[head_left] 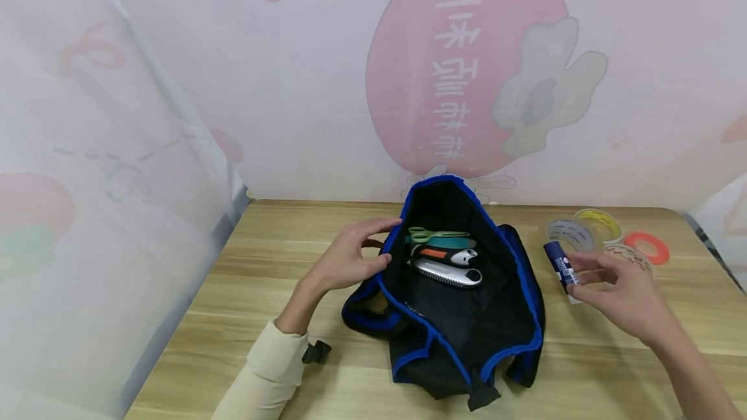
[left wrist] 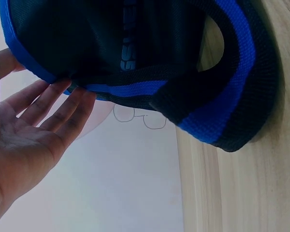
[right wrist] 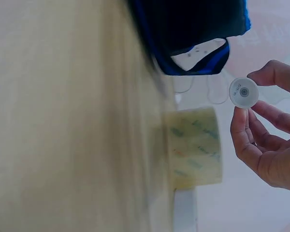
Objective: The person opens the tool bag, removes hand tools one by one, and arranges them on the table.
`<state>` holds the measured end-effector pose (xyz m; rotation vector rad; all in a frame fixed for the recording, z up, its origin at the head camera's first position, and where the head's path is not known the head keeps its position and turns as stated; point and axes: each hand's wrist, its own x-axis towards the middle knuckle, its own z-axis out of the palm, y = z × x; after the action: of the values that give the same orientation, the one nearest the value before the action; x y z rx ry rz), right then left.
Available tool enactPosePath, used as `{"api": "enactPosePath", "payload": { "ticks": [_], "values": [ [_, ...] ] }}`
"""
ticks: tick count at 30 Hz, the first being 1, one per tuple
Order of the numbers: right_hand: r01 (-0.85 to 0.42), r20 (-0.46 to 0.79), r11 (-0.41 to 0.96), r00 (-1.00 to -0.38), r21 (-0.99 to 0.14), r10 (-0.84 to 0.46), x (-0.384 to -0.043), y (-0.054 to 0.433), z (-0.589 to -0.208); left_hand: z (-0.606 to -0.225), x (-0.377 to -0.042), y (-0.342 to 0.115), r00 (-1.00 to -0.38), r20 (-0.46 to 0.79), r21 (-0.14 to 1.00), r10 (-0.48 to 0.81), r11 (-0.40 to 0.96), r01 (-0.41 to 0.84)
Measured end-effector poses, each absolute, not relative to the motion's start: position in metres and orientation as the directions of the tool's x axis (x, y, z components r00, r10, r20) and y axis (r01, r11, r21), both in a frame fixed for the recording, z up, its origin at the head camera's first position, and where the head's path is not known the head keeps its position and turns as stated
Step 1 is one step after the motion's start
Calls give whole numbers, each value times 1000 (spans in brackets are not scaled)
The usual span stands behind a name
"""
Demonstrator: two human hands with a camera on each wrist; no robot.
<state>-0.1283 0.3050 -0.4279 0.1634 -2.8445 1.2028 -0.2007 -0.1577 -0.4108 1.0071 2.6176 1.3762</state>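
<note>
A black bag (head_left: 455,323) with blue trim stands on the table with its mouth open. My left hand (head_left: 353,255) holds the bag's left rim between thumb and fingers; in the left wrist view its fingertips meet the blue edging (left wrist: 130,89). Inside lie green-handled scissors (head_left: 438,234), a teal item (head_left: 449,243), an orange-and-black utility knife (head_left: 443,255) and a silver utility knife (head_left: 448,273). Right of the bag, my right hand (head_left: 627,297) pinches a dark blue glue stick (head_left: 560,268) above the table. Its round white base (right wrist: 243,93) faces the right wrist camera.
Several tape rolls sit at the back right: a wide clear one (head_left: 574,233), a yellow-cored one (head_left: 601,222), a red one (head_left: 648,248), and another partly behind my right hand. A printed curtain (head_left: 315,115) hangs behind the wooden table (head_left: 233,342).
</note>
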Motion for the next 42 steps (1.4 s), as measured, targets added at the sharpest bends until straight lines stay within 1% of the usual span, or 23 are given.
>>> {"api": "enactPosePath", "payload": {
  "ticks": [11, 17, 26, 30, 37, 42],
  "values": [
    [-84, 15, 694, -994, -715, -105, -130, 313, -450, -410, -200, -157, -790, 270, 742, 550, 404, 535],
    [-108, 24, 682, -991, -723, -132, -132, 313, -457, -409, -199, -158, -790, 270, 748, 550, 397, 532],
    [-133, 5, 679, -982, -722, -187, -135, 319, -463, -411, -200, -158, -782, 277, 746, 558, 388, 541],
    [-116, -34, 688, -979, -717, -200, -136, 320, -464, -411, -199, -158, -781, 279, 743, 558, 390, 544],
    [-57, -139, 697, -965, -715, -221, -138, 322, -464, -411, -200, -158, -782, 285, 739, 555, 393, 547],
    [-37, -176, 701, -957, -712, -229, -139, 323, -462, -412, -201, -157, -780, 289, 741, 556, 387, 550]
  ]
}}
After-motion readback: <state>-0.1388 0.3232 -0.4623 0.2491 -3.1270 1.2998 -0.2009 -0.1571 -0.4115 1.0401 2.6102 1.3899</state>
